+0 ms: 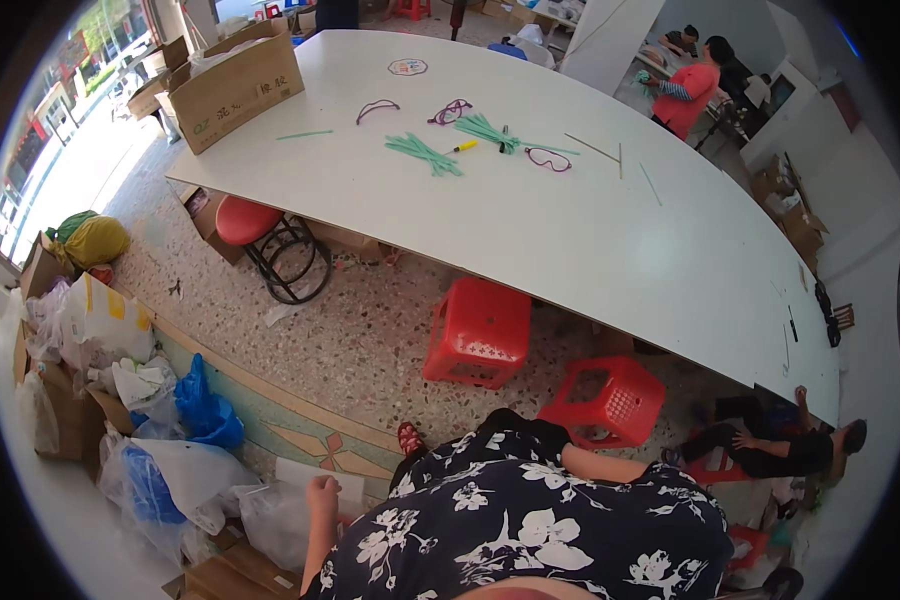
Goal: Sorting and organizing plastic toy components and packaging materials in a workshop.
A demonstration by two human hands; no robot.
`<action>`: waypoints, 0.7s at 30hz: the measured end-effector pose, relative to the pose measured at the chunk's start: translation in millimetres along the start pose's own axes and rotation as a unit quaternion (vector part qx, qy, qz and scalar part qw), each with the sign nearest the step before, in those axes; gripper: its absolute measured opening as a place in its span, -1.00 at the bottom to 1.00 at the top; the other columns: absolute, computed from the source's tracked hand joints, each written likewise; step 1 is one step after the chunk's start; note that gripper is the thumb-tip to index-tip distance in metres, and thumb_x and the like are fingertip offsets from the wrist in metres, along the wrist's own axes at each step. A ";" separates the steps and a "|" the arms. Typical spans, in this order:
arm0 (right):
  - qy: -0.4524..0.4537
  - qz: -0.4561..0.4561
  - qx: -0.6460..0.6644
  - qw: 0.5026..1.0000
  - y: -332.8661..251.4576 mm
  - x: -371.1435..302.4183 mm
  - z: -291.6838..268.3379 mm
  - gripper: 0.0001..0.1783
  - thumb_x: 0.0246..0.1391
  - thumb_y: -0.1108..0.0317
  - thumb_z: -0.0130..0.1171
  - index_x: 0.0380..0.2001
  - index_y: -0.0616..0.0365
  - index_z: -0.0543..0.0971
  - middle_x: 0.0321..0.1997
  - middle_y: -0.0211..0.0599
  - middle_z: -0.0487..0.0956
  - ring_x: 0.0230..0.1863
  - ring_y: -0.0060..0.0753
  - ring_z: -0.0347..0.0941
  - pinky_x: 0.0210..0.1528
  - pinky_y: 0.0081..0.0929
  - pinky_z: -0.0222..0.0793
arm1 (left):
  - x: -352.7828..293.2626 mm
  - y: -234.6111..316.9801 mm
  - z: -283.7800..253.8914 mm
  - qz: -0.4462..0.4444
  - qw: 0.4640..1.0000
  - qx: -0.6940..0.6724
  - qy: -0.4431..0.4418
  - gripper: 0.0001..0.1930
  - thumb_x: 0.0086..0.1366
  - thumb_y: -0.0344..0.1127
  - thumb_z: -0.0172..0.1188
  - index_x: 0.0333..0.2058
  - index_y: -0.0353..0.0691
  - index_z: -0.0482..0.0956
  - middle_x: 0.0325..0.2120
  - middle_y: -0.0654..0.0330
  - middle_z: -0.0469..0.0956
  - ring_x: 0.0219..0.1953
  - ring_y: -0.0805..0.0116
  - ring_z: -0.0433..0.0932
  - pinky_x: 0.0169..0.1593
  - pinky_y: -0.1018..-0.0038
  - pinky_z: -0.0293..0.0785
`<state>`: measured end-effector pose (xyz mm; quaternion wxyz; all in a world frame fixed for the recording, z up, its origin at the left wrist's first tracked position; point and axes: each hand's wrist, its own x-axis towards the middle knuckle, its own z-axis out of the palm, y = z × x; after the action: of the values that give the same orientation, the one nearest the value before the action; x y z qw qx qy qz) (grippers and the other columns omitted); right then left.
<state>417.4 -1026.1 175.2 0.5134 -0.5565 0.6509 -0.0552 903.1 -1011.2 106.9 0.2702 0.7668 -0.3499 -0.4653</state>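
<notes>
My left hand hangs low beside my floral top, its fingers looking curled in, with nothing visible in them. Just behind it is a white flat piece. My right forearm lies across in front of me, and its hand is hidden by dark cloth. Both are away from the white table. On the table lie bundles of green strips, a tool with a yellow handle, purple goggle frames and a curved purple piece.
Red plastic stools stand along the table's near edge, with a round red stool to the left. A carton sits on the table's left end. Plastic bags are piled at left. A person sits at right.
</notes>
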 end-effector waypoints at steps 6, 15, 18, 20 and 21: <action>-0.003 0.010 -0.023 1.000 -30.0 7.7 -3.8 -0.59 -0.08 0.53 -0.06 -0.06 0.19 0.43 -0.13 0.03 0.49 -0.06 0.02 0.42 -0.05 -0.26 0.35 | 38.5 26.3 10.3 -0.067 0.995 -0.055 -0.045 -0.79 0.18 -0.31 0.11 -0.33 -0.38 0.49 -0.49 0.15 0.55 -0.49 0.40 0.56 -0.52 0.53 0.38; 0.039 -0.084 -0.099 0.991 -15.5 -41.8 -74.6 -0.63 -0.06 0.51 -0.03 -0.10 0.20 0.45 -0.14 0.01 0.50 -0.08 0.03 0.43 -0.07 -0.24 0.36 | 60.1 86.7 58.7 -0.054 0.986 0.073 -0.142 -0.77 0.16 -0.29 0.10 -0.35 -0.38 0.55 -0.51 0.12 0.59 -0.48 0.39 0.57 -0.43 0.50 0.44; 0.109 -0.226 -0.155 0.955 -28.3 -26.9 -133.5 -0.75 -0.03 0.40 0.06 -0.23 0.20 0.48 -0.26 -0.10 0.51 -0.24 -0.02 0.47 -0.24 -0.26 0.41 | 79.7 113.8 82.2 -0.058 0.991 0.049 -0.111 -0.78 0.16 -0.30 0.09 -0.35 -0.36 0.55 -0.53 0.13 0.59 -0.49 0.39 0.57 -0.43 0.49 0.44; 0.187 -0.218 -0.134 0.948 -47.7 -5.8 -172.8 -0.86 0.01 0.36 0.04 -0.50 0.19 0.50 -0.47 -0.18 0.52 -0.44 -0.10 0.48 -0.42 -0.37 0.39 | 96.0 137.2 94.9 -0.069 0.992 0.047 -0.099 -0.79 0.16 -0.31 0.09 -0.34 -0.35 0.55 -0.52 0.12 0.60 -0.49 0.38 0.57 -0.42 0.49 0.44; 0.208 -0.160 -0.082 0.961 -46.6 5.8 -188.6 -0.81 0.04 0.34 0.03 -0.56 0.20 0.48 -0.52 -0.18 0.51 -0.48 -0.10 0.47 -0.45 -0.38 0.37 | 101.5 149.7 103.7 -0.072 0.990 0.041 -0.110 -0.78 0.18 -0.30 0.10 -0.31 -0.36 0.54 -0.48 0.11 0.59 -0.46 0.37 0.57 -0.40 0.49 0.44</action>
<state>311.7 -1142.4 289.7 0.3036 -0.6703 0.6477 -0.1976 799.5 -1191.6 120.8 0.1645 0.7446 -0.3397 -0.5505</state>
